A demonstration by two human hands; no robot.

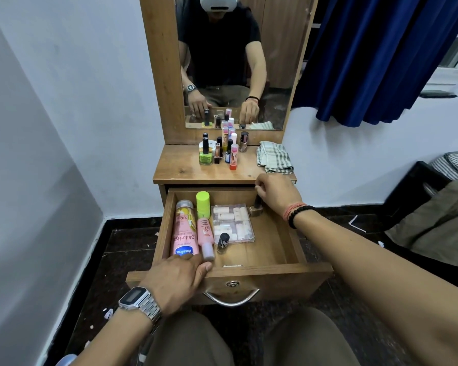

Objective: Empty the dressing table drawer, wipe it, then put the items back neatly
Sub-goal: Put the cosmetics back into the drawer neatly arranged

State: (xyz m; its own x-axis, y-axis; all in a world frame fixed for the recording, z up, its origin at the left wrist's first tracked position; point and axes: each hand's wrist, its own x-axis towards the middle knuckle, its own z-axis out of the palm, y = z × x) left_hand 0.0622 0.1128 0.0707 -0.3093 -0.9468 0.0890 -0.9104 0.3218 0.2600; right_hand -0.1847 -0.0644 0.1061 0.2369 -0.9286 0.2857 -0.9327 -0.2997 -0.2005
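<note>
The wooden drawer (273, 249) stands pulled out. Inside lie a pink Vaseline lotion bottle (185, 231), a pink bottle with a green cap (204, 220), a clear plastic box of small white pieces (233, 223) and a small dark-capped bottle (223, 241). My left hand (175, 281) grips the drawer's front edge at the left, fingertips touching the lotion bottle. My right hand (275, 192) pinches the black cap of a brown nail polish bottle (256, 210) at the drawer's back right corner.
On the dressing table top (177, 170) stand several nail polish bottles and lip balms (222, 150), with a folded checked cloth (274, 157) to their right. A mirror (236, 62) rises behind. A blue curtain (381, 56) hangs right; a dark chair (418, 191) stands near.
</note>
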